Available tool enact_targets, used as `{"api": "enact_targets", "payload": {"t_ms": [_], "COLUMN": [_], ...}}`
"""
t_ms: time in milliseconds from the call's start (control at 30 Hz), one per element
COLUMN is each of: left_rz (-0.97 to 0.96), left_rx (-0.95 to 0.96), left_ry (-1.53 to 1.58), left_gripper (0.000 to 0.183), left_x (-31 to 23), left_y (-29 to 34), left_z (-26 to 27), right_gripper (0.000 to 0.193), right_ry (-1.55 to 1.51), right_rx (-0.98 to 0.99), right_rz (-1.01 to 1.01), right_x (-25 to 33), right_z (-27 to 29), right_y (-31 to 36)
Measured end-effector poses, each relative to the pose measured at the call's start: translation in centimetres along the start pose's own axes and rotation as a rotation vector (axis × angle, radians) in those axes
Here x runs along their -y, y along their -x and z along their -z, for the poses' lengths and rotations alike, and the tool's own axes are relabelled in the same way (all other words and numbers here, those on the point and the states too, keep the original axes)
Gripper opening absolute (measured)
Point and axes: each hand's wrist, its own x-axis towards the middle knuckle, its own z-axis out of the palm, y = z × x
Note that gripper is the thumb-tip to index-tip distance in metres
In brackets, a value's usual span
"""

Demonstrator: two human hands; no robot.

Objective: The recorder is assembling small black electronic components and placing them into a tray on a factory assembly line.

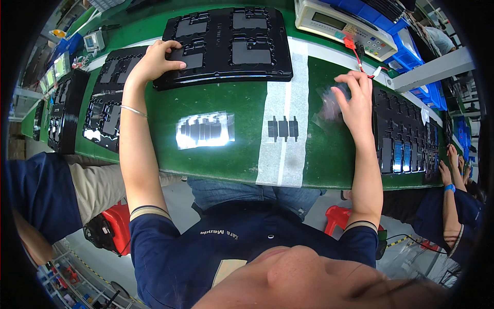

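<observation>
My left hand [157,61] rests at the near left pocket of a black plastic tray [216,73]. Its thumb and fingers are apart, over a flat grey piece [193,61] in that pocket. Several such grey pieces sit in the tray's other pockets. Over the right side of the green bench, my right hand [355,95] has its thumb and forefinger apart, with nothing visible between them. Crumpled clear film [329,107] lies beside its thumb. Near its fingertips are red and black test leads [354,45].
A clear film sheet with dark strips [206,131] lies on the green bench [231,165]. Dark tabs [283,129] sit on a white band. Behind stands a beige meter [345,28]. More black trays [105,98] flank me, and co-workers sit on both sides.
</observation>
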Motion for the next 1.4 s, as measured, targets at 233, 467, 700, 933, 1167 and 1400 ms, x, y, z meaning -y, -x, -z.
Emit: {"api": "enact_targets", "payload": {"t_ms": [233,467,700,933,1167,1400], "left_rz": [-0.088,0.005,-0.066,-0.127,-0.112,-0.239], "left_rx": [-0.072,-0.168,-0.402,0.264,0.305,0.234], "left_ry": [0.066,0.456,0.852,1.216,1.172,1.128], "left_gripper": [0.047,0.032,0.018,0.014,0.013,0.017], "left_x": [1.1,1.3,-7.1,-15.7,-15.8,-16.0], "left_y": [-0.9,0.2,2.7,5.8,6.1,8.2], "left_z": [-0.3,0.7,1.1,-7.2,-8.7,-7.3], "right_gripper": [0.026,0.007,0.014,0.05,0.038,0.025], "right_ry": [-0.108,-0.163,-0.569,0.021,-0.519,-0.725], "right_rx": [0.203,-0.01,0.174,0.716,0.329,0.533], "right_rz": [-0.197,-0.094,-0.071,0.105,0.079,-0.105], "right_x": [-2.3,-1.2,2.3,0.4,2.5,6.3], "right_z": [-1.3,-1.5,0.2,1.7,1.9,0.8], "right_y": [0.4,0.3,-0.4,0.2,-0.5,1.4]}}
